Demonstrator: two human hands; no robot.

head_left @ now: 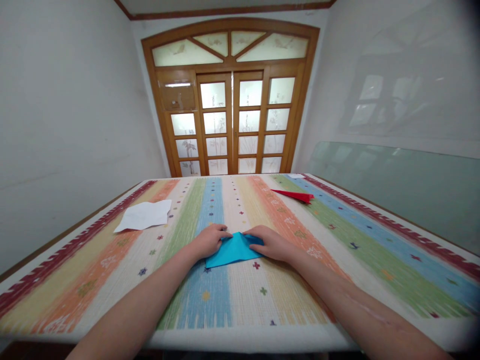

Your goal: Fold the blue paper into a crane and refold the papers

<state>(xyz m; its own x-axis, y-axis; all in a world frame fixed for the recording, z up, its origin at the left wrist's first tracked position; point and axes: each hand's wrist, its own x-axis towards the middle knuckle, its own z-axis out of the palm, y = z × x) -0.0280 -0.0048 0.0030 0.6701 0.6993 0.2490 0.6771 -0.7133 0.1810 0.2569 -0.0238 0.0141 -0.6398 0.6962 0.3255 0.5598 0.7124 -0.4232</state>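
A bright blue sheet of folded paper point(234, 251) lies on the striped cloth in front of me, its top rising to a point between my hands. My left hand point(210, 242) grips its upper left edge, thumb and fingers close together at the paper. On the opposite side my right hand point(273, 243) holds the right part, with the index finger near the peak and the thumb lower down at the flap. The paper's far side and some fingertips are hidden.
A red folded paper plane point(294, 195) lies farther off to the right. At the left is a creased white sheet point(144, 216). A small white piece point(296, 176) lies at the table's far edge. The striped tablecloth point(258, 305) covers the table; wooden glazed doors point(231, 120) stand beyond.
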